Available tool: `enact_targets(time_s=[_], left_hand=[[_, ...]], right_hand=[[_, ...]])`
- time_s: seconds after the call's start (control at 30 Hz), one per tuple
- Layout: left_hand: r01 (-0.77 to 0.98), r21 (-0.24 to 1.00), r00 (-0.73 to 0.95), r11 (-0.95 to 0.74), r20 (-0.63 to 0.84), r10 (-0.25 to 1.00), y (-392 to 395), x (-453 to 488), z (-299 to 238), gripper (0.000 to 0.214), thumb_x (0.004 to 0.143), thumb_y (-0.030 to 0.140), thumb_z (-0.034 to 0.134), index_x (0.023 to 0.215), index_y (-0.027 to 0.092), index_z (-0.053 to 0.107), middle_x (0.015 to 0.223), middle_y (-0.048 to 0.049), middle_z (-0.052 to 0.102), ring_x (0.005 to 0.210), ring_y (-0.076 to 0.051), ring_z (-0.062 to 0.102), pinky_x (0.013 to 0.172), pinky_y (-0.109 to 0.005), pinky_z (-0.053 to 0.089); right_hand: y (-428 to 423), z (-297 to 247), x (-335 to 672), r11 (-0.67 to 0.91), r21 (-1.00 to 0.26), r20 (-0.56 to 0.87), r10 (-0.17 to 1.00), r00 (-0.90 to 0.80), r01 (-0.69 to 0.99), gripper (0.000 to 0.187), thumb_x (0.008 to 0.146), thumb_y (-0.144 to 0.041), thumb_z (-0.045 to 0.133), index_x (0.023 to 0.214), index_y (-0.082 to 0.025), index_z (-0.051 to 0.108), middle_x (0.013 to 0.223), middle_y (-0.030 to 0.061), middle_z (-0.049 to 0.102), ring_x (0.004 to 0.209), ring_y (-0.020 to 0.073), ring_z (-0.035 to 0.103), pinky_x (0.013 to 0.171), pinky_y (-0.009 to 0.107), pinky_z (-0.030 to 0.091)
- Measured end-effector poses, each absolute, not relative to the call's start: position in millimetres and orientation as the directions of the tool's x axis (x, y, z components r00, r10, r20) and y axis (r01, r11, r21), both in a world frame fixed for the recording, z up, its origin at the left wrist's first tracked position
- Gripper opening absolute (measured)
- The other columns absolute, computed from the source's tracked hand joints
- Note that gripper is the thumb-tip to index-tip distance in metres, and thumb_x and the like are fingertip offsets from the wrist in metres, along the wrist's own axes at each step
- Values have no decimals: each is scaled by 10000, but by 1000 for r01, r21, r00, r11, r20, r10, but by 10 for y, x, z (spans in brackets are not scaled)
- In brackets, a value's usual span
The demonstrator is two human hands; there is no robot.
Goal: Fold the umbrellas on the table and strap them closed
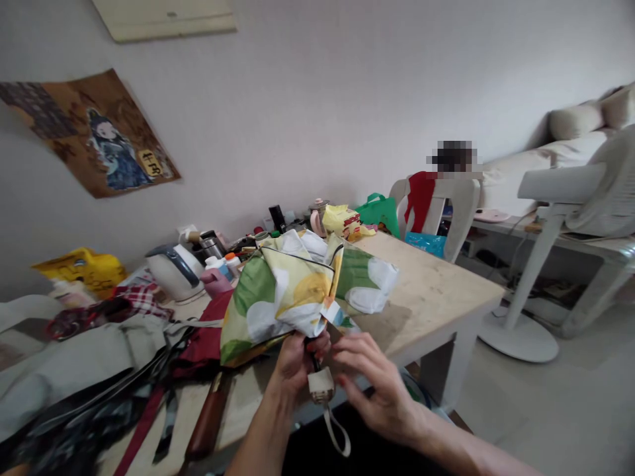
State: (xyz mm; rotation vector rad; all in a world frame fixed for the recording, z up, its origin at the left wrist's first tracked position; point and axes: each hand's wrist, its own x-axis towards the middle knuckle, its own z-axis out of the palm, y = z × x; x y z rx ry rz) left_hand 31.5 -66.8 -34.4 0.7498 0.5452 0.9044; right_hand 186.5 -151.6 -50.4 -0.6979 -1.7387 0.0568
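Note:
A folding umbrella [297, 284] with a green, white and yellow flower print is loosely collapsed, its cloth bulging in folds over the table edge. My left hand [294, 363] is wrapped round its shaft, just below the canopy. Under that hand hangs the pale handle [321, 385] with a white wrist loop [337, 433]. My right hand [372, 383] is beside the handle, fingers spread and bent, close to the lower canopy edge. Whether its fingertips touch the cloth I cannot tell. A small white tag [330, 309] shows on the fabric.
The table [431, 284] carries a kettle [174, 272], bottles, a yellow bag [92, 271] and a green bag [380, 213]. More folded umbrellas lie at left, including one with a brown handle [208, 413]. A chair [461, 205], a seated person and a white fan [516, 330] are at right.

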Motion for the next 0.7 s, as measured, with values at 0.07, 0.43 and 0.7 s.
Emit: enact_targets(time_s=[0.07,0.43,0.7], left_hand=[[-503,781,513,370,-75,855,-689,275,-321,266,714,232,725,661,160,475,547,87,268,449,-42,161,428,-165,227],[-521,708,473,477,-225,852,-823,204,-359,432,633,172,790,575,182,362,510,73,244,450,-70,276,457,-186,277],[-516,697,403,498,-315,859,-825,25,-554,377,555,117,817,567,167,443,484,68,339,456,-74,371,472,-190,312]], right_hand=[[-1479,-435,2045,783,-436,891,444,93,444,320,853,-45,554,1120,-216,594,1008,72,667,963,186,636,844,341,553],[-1305,-55,2318,644,-198,927,367,-71,739,330,864,-103,595,1180,-195,576,1095,112,618,978,222,578,807,373,527],[-1276,-219,2367,518,-37,956,268,-122,855,215,849,-24,549,963,-199,597,845,46,629,785,180,494,745,347,401]])
